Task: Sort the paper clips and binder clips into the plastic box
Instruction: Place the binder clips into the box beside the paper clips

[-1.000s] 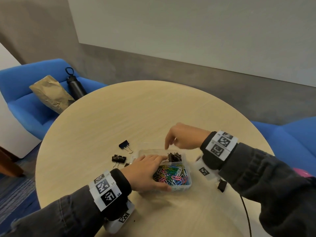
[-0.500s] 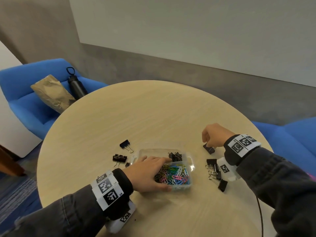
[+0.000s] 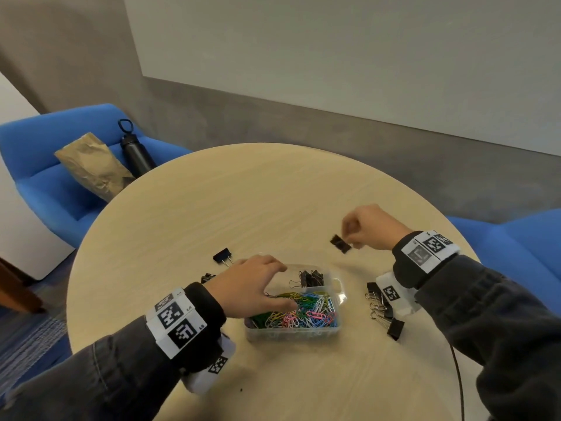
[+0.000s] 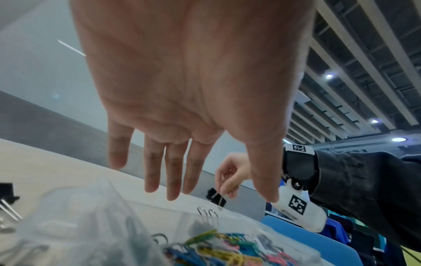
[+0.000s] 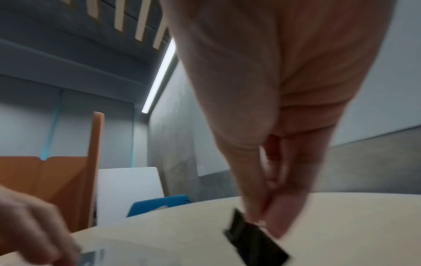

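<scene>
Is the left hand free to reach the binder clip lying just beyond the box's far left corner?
Probably yes: the left hand is open, holds nothing, and bare table separates it from the binder clip.

**Our two hands at the box**

Our left hand (image 3: 255, 284) reaches forward over the near-left part of the plastic box (image 3: 334, 331), palm down, fingers (image 4: 173, 172) straight and slightly spread, thumb tip pointing down towards the right. It holds nothing. Our right hand (image 3: 368, 227) hangs above the table beyond the box's far right corner, knuckles up, fingers curled, thumb and fingertips (image 5: 280, 221) pinching a black binder clip (image 3: 340, 243) that dangles below them on the side towards the box. Both forearms come in from the near edge in dark sleeves, each wrist wearing a band with black-and-white markers.
</scene>
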Available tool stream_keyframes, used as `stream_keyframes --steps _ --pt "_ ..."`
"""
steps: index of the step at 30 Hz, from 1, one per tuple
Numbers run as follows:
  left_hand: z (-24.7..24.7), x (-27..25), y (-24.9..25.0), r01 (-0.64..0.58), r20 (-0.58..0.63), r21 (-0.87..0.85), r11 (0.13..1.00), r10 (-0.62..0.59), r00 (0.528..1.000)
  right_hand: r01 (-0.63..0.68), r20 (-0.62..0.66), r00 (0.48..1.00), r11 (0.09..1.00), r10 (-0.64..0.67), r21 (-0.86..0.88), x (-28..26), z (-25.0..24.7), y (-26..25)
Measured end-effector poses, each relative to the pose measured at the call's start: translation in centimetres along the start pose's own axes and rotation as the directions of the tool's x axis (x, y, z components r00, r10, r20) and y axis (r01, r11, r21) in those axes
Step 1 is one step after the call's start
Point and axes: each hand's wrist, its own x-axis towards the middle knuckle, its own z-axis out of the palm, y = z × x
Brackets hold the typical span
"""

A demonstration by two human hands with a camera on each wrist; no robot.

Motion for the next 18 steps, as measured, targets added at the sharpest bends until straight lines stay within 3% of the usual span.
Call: stream_keyframes --steps 3,6,11,16,18 --pt "-0.2 -0.1 -0.6 0.045 -0.023 0.029 0.999 -0.045 0.999 0.3 0.02 0.954 0.954 -0.3 0.018 -0.1 0.5 -4.5" --pt "-0.2 0.0 -0.9 0.075 0.031 0.075 0.994 -0.078 0.997 0.477 0.142 0.875 0.873 -0.462 -0.102 0.3 2.0 -8.1" --pt "-1.2 0.0 -1.4 0.065 0.035 0.098 0.993 -0.069 0.997 0.526 0.38 0.833 0.789 -0.403 -0.317 1.0 4.1 -10.1" --pt "-4.6 -1.1 -4.4 0.139 -0.1 0.002 0.99 -0.138 0.985 0.473 0.439 0.853 0.776 -0.283 -0.418 0.7 4.9 -11.2" --pt "-5.5 -1.7 -5.7 0.205 -0.094 -0.02 0.979 -0.206 0.974 0.474 0.458 0.847 0.773 -0.27 -0.42 0.5 5.0 -11.2"
